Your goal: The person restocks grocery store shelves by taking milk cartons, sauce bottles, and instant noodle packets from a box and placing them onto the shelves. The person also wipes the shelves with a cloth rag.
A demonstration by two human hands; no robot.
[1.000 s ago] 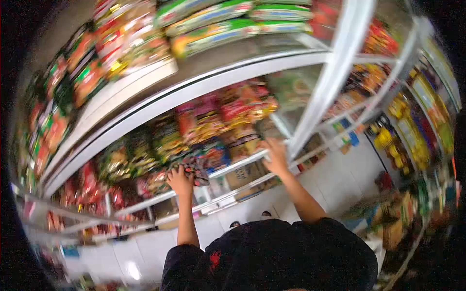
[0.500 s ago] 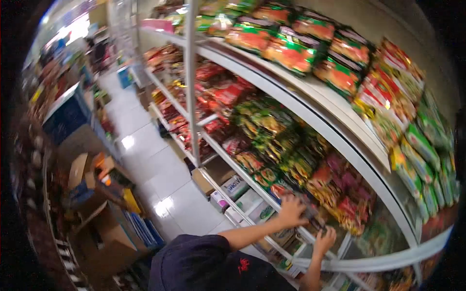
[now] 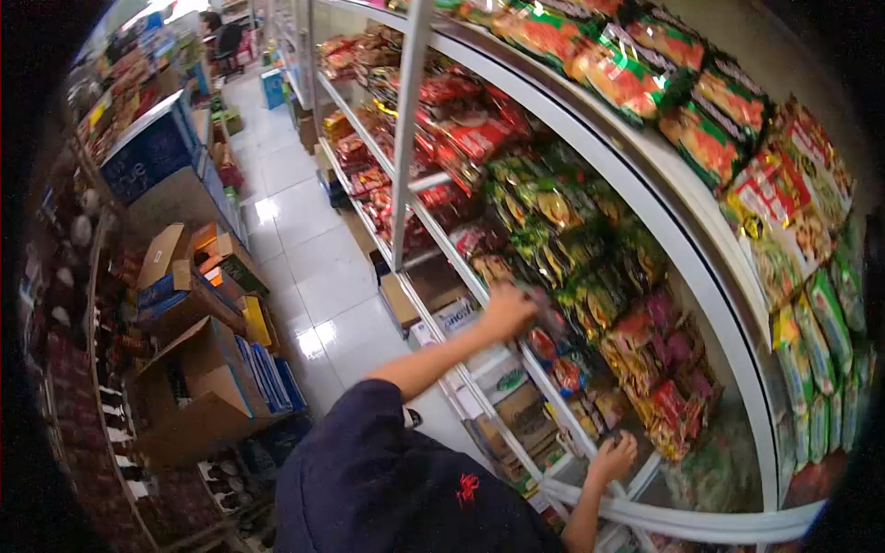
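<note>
My left hand is over the front rail of the middle shelf, beside green noodle packets. Its fingers are curled at a dark, blurred thing that I cannot make out. Nearer to me, my right hand is at the shelf's front corner, its fingers pinched together at something small and dark. Between the hands lie blue and red packets and some small yellowish packets. Pink and red packets are piled just behind the right hand.
A white upright post and a curved white frame edge bound the shelving. More packets fill the upper shelf. Open cardboard boxes stand left of the tiled aisle. A person is at its far end.
My left hand has moved away from my right hand, farther along the shelf towards the post. My right hand remains near the front corner. The camera view has shifted slightly.
</note>
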